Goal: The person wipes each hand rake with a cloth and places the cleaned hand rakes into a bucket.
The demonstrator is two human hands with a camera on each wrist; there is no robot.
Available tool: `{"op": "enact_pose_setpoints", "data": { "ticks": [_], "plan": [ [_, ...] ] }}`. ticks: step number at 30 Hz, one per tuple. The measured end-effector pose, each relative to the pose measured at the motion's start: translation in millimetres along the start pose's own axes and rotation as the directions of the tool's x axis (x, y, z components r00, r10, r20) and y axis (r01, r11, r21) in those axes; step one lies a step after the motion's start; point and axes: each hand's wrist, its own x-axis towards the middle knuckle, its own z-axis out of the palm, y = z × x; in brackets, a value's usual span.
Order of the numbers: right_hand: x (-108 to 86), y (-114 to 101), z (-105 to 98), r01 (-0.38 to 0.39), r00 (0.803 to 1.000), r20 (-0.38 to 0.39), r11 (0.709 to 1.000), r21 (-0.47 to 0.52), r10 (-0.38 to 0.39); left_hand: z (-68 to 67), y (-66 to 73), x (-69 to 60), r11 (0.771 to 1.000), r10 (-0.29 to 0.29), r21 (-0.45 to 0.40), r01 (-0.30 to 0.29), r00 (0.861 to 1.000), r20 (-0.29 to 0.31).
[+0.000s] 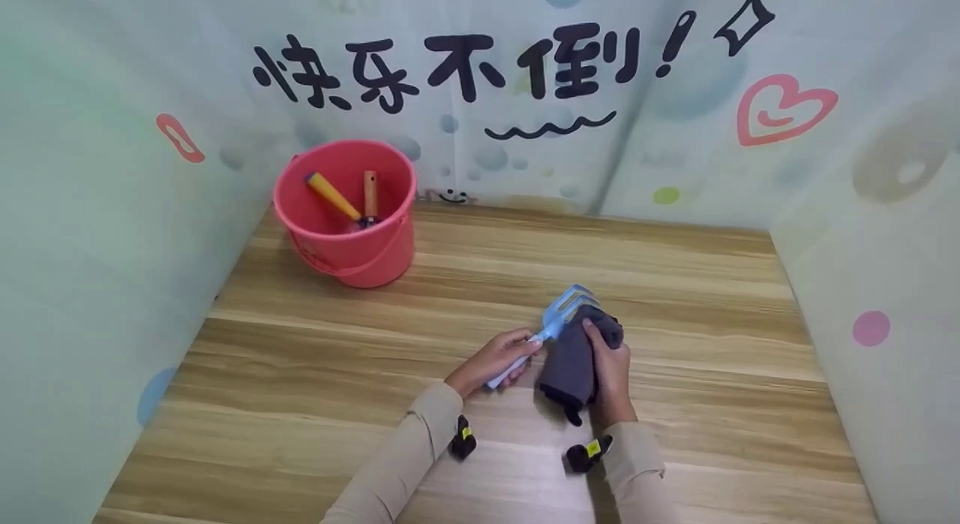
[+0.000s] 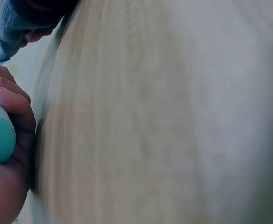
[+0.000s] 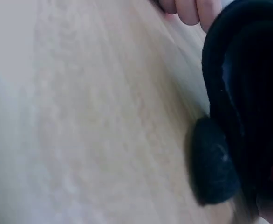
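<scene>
where the gray cloth overlaps it, the blue fork is hidden.

A table has walls behind it and along both sides. At the table's far left, near the back wall, stands a bucket with two tools in it, handles leaning apart. Nearer, right of the bucket, the left hand holds a fork, prongs pointing away. Just right, the right hand holds a cloth, its far end overlapping the prongs.
</scene>
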Motion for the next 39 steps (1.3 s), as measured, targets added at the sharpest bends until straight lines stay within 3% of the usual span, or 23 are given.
{"op": "enact_pose_setpoints", "data": {
  "ticks": [6, 12, 16, 19, 21, 25, 29, 32, 35, 39],
  "plan": [
    [-1.3, 2.0, 3.3, 0.048, 0.996, -0.079, 0.997, 0.053, -0.043, 0.7, 1.1, -0.8, 1.000, 0.000, 0.002, 0.000, 1.000, -0.003],
    [-3.6, 4.9, 4.9, 0.045, 0.988, -0.152, 0.984, 0.169, -0.020, 0.4, 0.0, 0.7, 0.999, 0.027, -0.025, -0.027, 1.000, -0.015],
    [-1.7, 5.2, 2.7, 0.041, 0.984, -0.178, 0.939, 0.341, 0.022, -0.1, -1.3, 0.9, 0.998, 0.026, -0.054, -0.028, 0.998, -0.049],
    [-0.8, 5.1, -1.0, 0.028, 0.987, -0.156, 0.906, 0.422, 0.042, -0.5, -2.3, 1.1, 0.996, 0.011, -0.092, -0.018, 0.997, -0.074],
    [-0.6, 4.8, -3.5, 0.011, 0.991, -0.126, 0.919, 0.394, 0.043, -0.9, -2.6, 1.9, 0.993, 0.010, -0.116, -0.021, 0.996, -0.089],
    [-1.2, 3.5, -7.5, -0.027, 0.998, -0.058, 0.986, 0.163, 0.036, -1.4, -3.5, 3.0, 0.988, 0.012, -0.150, -0.026, 0.995, -0.099],
    [-1.3, -0.1, -10.3, -0.019, 0.999, 0.026, 0.999, -0.051, 0.020, -0.9, -2.7, 2.6, 0.988, 0.014, -0.153, -0.027, 0.996, -0.085],
    [-6.0, -10.1, -10.8, 0.004, 0.992, 0.124, 0.995, -0.098, 0.008, -0.4, -0.9, 3.5, 0.992, 0.027, -0.123, -0.036, 0.997, -0.076],
    [-4.9, -11.6, -10.9, 0.018, 0.969, 0.246, 0.994, -0.110, 0.010, 1.0, -0.4, 4.1, 0.997, 0.038, -0.070, -0.042, 0.997, -0.061],
    [2.0, -4.5, -10.1, 0.028, 0.943, 0.333, 0.992, -0.122, 0.015, 4.0, 0.0, 2.3, 0.999, 0.043, 0.012, -0.043, 0.998, -0.037]
  ]
}}
